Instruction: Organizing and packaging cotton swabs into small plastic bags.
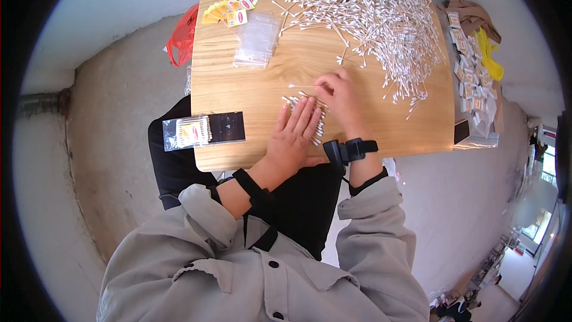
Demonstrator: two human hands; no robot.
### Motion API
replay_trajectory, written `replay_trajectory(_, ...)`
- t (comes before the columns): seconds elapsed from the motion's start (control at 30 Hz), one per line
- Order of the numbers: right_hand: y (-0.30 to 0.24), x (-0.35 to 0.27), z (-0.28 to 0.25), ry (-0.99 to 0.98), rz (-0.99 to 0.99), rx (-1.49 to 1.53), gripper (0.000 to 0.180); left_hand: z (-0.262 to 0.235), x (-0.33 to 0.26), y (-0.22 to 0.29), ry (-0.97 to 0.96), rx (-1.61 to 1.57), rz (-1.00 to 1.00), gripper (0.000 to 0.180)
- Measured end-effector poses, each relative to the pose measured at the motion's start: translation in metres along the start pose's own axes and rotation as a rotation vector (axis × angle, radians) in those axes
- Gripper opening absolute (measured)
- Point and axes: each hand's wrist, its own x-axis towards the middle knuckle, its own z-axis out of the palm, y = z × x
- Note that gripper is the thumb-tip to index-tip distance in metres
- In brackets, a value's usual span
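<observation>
My left hand (290, 137) lies flat, fingers stretched out, over a small bunch of cotton swabs (320, 129) near the table's front edge. White tips stick out on both sides of the fingers; the sticks beneath are hidden. Just beyond it, my right hand (337, 96) pinches a single cotton swab (301, 86), which points left. A large loose heap of cotton swabs (369, 6) covers the far right of the table. To the left lies a filled clear bag of swabs with a yellow label (192, 132), partly on a dark flat rectangle (229, 127).
Empty clear plastic bags (256, 39) lie at the table's left, below a row of yellow-and-white cards (229, 11). Many packed bags (468, 77) fill a surface right of the table (238, 92). A red plastic bag (183, 36) hangs off the left side.
</observation>
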Motion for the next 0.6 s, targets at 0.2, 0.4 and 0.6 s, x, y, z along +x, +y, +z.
replay_trajectory(0.2,0.000,-0.022,-0.013,-0.037,0.141,-0.116,0.008,-0.003,0.004,-0.003,-0.042,0.065,-0.012,0.121)
replay_trajectory(0.4,-0.018,-0.056,0.007,0.485,0.358,0.604,0.030,-0.005,0.011,-0.019,-0.031,0.040,-0.013,0.125)
replay_trajectory(0.6,-0.017,-0.069,0.043,0.411,0.198,0.501,0.045,-0.003,0.005,-0.008,-0.073,0.075,0.036,0.127)
